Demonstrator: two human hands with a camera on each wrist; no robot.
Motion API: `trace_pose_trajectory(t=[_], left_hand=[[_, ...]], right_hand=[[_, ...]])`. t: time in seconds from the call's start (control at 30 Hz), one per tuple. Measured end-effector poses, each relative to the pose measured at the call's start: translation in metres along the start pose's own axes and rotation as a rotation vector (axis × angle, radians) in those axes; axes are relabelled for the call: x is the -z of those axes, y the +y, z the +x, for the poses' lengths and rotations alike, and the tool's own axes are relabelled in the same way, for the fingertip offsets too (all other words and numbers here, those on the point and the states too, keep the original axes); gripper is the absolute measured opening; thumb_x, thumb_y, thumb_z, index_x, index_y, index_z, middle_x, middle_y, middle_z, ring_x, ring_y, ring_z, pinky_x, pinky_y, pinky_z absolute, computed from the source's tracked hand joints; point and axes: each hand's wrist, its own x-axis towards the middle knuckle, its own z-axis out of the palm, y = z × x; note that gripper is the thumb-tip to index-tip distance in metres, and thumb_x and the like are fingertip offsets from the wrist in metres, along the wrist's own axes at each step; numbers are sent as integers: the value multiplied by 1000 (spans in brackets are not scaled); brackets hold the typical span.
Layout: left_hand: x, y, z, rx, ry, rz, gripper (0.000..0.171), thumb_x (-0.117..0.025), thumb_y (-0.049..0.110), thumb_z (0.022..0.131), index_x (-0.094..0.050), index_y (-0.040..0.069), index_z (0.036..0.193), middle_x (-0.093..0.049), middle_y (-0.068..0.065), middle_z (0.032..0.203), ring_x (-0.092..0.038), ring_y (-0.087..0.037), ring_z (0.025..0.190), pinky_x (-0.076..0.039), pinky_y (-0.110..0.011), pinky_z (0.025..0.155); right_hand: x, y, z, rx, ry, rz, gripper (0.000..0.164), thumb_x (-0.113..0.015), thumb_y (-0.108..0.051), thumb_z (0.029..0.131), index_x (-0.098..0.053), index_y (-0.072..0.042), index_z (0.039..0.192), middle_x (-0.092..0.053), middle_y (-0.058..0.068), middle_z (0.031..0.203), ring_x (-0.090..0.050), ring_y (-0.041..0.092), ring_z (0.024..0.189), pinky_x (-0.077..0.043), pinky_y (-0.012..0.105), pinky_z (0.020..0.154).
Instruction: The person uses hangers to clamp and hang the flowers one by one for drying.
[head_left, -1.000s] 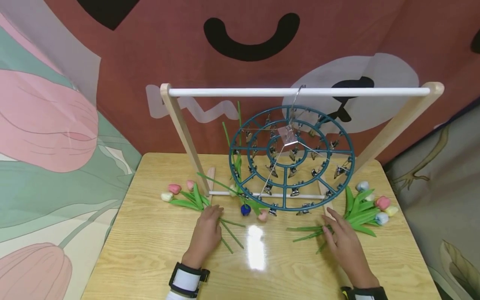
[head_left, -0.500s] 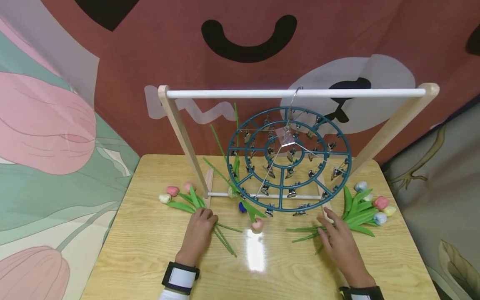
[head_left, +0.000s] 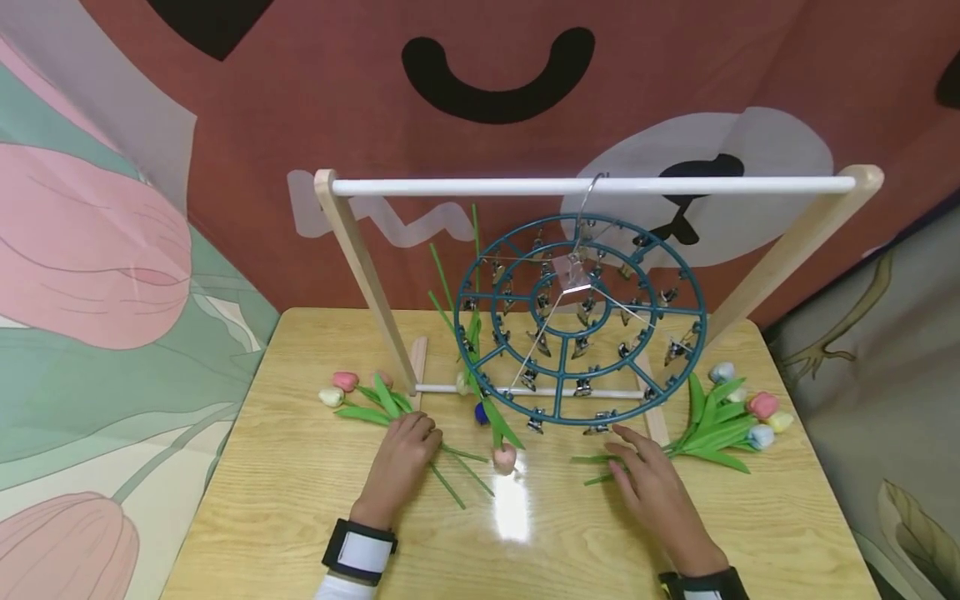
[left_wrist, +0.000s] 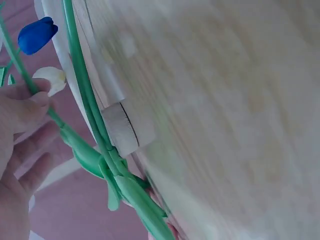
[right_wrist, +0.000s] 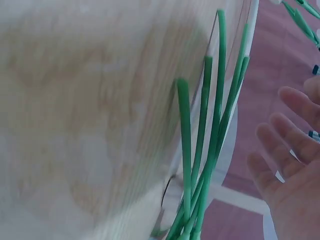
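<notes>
Over the left bunch of artificial tulips (head_left: 372, 397), my left hand (head_left: 405, 454) pinches a green stem (left_wrist: 21, 67) between thumb and finger, best seen in the left wrist view. Other stems (left_wrist: 86, 85) of that bunch run beside the hand. My right hand (head_left: 651, 487) is held with fingers spread above the stems of the right tulip bunch (head_left: 723, 425). In the right wrist view its fingers (right_wrist: 280, 142) hold nothing, and the loose stems (right_wrist: 217, 110) lie apart from them. A blue tulip (head_left: 482, 413) and a pale pink tulip (head_left: 505, 459) dangle head-down from the clip hanger's left side.
A teal round clip hanger (head_left: 564, 375) with several metal clips hangs by a hook from the white rod (head_left: 480, 187) of a wooden stand (head_left: 367, 283). The stand is on a wood-grain table (head_left: 285, 517). A printed cloth (head_left: 262, 133) covers the wall behind.
My right hand has shifted left, away from the right bunch's leaves. The left hand moved slightly left, then stayed about there. The hanging tulips have swayed, the pale pink one moving down and left.
</notes>
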Motion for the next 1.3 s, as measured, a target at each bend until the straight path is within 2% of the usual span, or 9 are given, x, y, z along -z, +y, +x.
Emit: trace_pose_trajectory(t=[0.23, 0.5, 0.63, 0.73, 0.83, 0.9, 1.0, 1.13, 1.3], left_hand=[[5, 10, 7, -80, 38, -37, 17, -56, 5, 92, -74, 5, 95, -64, -6, 97, -61, -25, 99, -57, -42, 94], [10, 23, 13, -120, 37, -20, 20, -56, 3, 92, -73, 8, 101, -64, -6, 102, -60, -24, 100, -58, -39, 92], [9, 32, 16, -155, 25, 8, 23, -58, 4, 91, -74, 9, 107, -65, -5, 104, -60, -23, 100, -57, -37, 91], [8, 40, 19, -202, 59, 39, 26, -55, 3, 91, -74, 9, 107, -65, -4, 102, -61, -22, 97, -57, -36, 91], [9, 47, 24, -237, 99, 51, 28, -51, 3, 92, -74, 10, 106, -66, -4, 101, -62, -21, 95, -58, -36, 91], [11, 52, 26, -238, 107, 40, 27, -52, 4, 93, -74, 10, 107, -67, -4, 103, -63, -21, 97, -59, -36, 92], [12, 57, 29, -231, 114, 35, 26, -54, 5, 94, -75, 10, 109, -69, -5, 106, -65, -21, 98, -59, -36, 93], [12, 62, 33, -225, 117, 33, 26, -54, 5, 96, -74, 10, 111, -68, -4, 106, -65, -21, 100, -59, -35, 96], [12, 64, 36, -204, 125, 1, 23, -56, 4, 96, -73, 8, 111, -69, -6, 106, -65, -22, 104, -57, -35, 102]], right_hand=[[-7, -14, -1, 30, -35, 11, 23, -79, -6, 87, -75, -5, 110, -66, 15, 132, -62, 34, 118, -57, 53, 93], [-11, -31, 1, 75, -20, 57, 26, -82, -4, 84, -75, -7, 109, -68, 8, 124, -64, 25, 115, -58, 42, 92], [-10, -43, 4, 77, -57, 122, 30, -81, -5, 85, -74, -11, 114, -70, 1, 120, -68, 20, 110, -63, 39, 89], [-6, -53, 6, 62, -137, 199, 34, -80, -13, 89, -72, -18, 121, -70, -5, 122, -69, 16, 111, -63, 39, 91], [-4, -59, 9, 99, -176, 338, 41, -79, -12, 90, -68, -19, 129, -70, -6, 121, -69, 13, 106, -64, 35, 88], [-3, -62, 11, 154, -154, 445, 46, -77, -7, 89, -66, -16, 132, -70, -6, 114, -68, 10, 97, -63, 29, 82], [-2, -66, 14, 209, -111, 560, 42, -76, -2, 89, -67, -11, 130, -68, -8, 98, -63, 3, 83, -58, 18, 71], [-1, -71, 18, 229, -30, 553, 29, -74, -5, 93, -73, -11, 121, -69, -8, 93, -61, -1, 78, -52, 10, 66], [-1, -71, 20, 271, 143, 538, 20, -76, -1, 91, -77, -7, 109, -76, 2, 94, -70, 9, 77, -58, 11, 72]])
